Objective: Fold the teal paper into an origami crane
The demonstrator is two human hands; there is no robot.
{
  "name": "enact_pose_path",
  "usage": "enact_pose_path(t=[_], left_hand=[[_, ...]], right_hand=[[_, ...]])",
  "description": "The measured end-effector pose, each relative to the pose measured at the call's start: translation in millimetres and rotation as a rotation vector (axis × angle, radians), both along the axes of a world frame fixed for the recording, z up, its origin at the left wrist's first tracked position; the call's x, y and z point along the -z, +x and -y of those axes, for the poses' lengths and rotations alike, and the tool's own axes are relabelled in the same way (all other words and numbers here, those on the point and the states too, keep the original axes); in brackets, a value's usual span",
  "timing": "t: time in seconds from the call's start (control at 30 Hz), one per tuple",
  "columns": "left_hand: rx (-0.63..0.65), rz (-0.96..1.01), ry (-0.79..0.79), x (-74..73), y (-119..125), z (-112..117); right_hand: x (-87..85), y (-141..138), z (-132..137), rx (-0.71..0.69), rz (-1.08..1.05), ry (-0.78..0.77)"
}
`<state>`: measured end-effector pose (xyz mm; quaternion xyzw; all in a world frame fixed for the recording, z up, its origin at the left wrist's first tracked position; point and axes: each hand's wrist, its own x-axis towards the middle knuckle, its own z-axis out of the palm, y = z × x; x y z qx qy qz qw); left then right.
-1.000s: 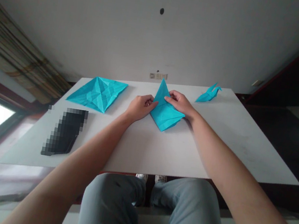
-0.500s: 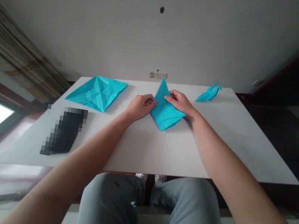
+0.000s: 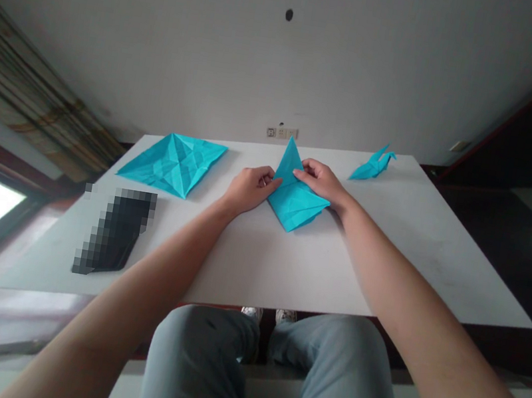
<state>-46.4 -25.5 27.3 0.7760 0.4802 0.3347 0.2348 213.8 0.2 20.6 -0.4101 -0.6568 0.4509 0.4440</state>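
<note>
A sheet of turquoise origami paper (image 3: pixel 294 205), partly folded, is held between my two hands over the middle of the white table. One narrow point of it rises away from me, and a wider folded part lies toward me. My left hand (image 3: pixel 251 189) pinches its left edge with thumb and bent fingers. On the other side my right hand (image 3: pixel 322 180) grips the right edge near the upper point, the thumb lying on top of the paper. The fingers beneath the paper are hidden.
A creased, unfolded turquoise sheet (image 3: pixel 175 164) lies at the table's back left. Nearer me on that side is a dark, pixelated flat object (image 3: pixel 116 232). A folded paper crane (image 3: pixel 372 165) stands at the back right of the white table (image 3: pixel 437 266). Behind is a wall with sockets (image 3: pixel 281 133).
Almost nothing differs. Both hands keep their hold on the folded paper, and the view has shifted very slightly.
</note>
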Motion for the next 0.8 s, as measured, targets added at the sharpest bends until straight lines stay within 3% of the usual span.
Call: enact_pose_path(t=[0.8], left_hand=[[-0.002, 0.002, -0.001, -1.5, 0.2, 1.1]], right_hand=[[1.1, -0.8, -1.8, 0.006, 0.011, 0.009]])
